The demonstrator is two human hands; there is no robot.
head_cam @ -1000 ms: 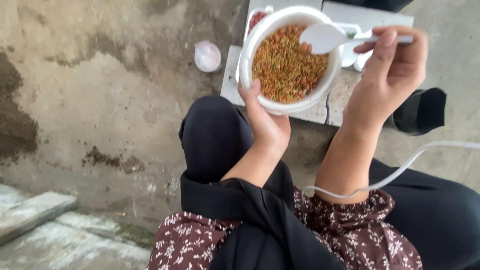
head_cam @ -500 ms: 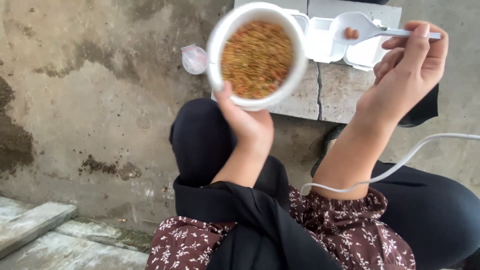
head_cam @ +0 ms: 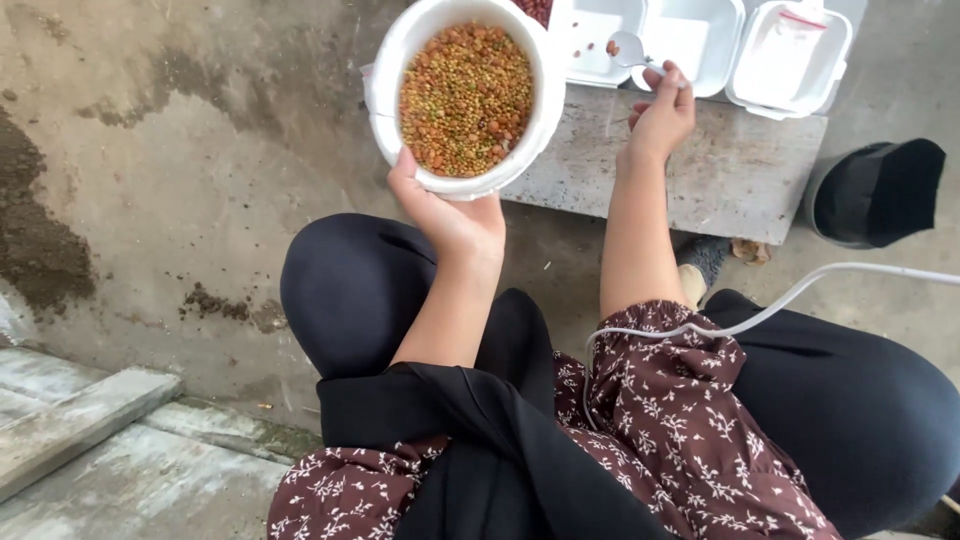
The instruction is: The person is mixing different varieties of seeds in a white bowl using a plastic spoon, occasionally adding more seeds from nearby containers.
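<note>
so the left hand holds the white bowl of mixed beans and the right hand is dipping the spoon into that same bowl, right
Not quite. The left hand does hold the white bowl of mixed beans, but the right hand has the spoon over a white tray on the stone slab, as the head view shows.

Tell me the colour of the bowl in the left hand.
White, seen in the head view: the bowl, held by the left hand.

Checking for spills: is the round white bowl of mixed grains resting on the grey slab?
No, the left hand holds the round white bowl up, clear of the grey slab.
</note>
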